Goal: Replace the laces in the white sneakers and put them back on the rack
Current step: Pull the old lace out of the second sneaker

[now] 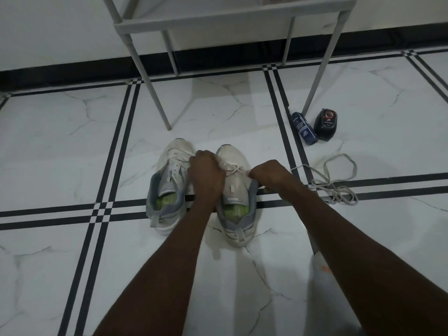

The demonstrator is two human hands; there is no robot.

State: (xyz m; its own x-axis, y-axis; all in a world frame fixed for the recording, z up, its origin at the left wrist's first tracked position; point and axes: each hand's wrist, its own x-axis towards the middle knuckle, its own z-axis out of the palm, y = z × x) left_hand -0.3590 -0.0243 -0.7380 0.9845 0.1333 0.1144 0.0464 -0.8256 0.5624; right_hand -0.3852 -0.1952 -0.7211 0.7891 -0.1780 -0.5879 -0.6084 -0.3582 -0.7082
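Two white sneakers with grey collars and green insoles stand side by side on the floor, toes pointing away from me. The left sneaker (167, 185) has lace only near its toe. My left hand (206, 173) is curled over the inner side of the right sneaker (236, 202), gripping its white lace (234, 169). My right hand (269, 173) pinches the lace end at that shoe's outer side. A loose pile of grey laces (337, 180) lies on the floor to the right.
A white metal rack (228, 25) stands against the wall beyond the shoes, one leg (157, 98) close to the left sneaker's toe. A blue bottle (304, 128) and a black polish container (326, 124) sit by its right leg. Something white and orange (322, 270) shows under my right forearm.
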